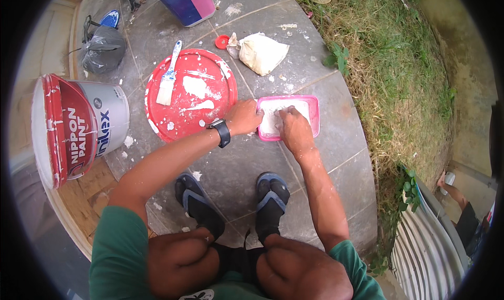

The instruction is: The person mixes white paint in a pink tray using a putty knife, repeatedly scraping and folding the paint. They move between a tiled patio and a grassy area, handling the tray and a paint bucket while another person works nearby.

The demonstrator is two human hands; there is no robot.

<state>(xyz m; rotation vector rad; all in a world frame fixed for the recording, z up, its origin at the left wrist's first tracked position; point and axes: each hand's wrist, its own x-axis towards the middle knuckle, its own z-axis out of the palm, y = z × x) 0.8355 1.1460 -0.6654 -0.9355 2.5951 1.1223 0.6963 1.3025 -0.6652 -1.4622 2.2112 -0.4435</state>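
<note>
A pink rectangular plastic tub (pixel 315 116) holding white material (pixel 270 122), powder or paste I cannot tell, sits on the grey tiles in front of me. My left hand (pixel 244 117), with a black watch on its wrist, is closed on the tub's left rim. Inside the tub, my right hand (pixel 296 127) has its fingers curled down into the white material; their tips are hidden. Left of the tub lies a round red lid (pixel 226 82) smeared with white. On it rests a paintbrush (pixel 168 82) with a white and blue handle.
A knotted bag of pale material (pixel 262 53) and a small red cap (pixel 221 41) lie beyond the tub. A large paint bucket (pixel 113 108) lies at left, below a dark plastic bag (pixel 104 49). Grass (pixel 388 63) borders the tiles. Someone's leg (pixel 455 194) shows far right.
</note>
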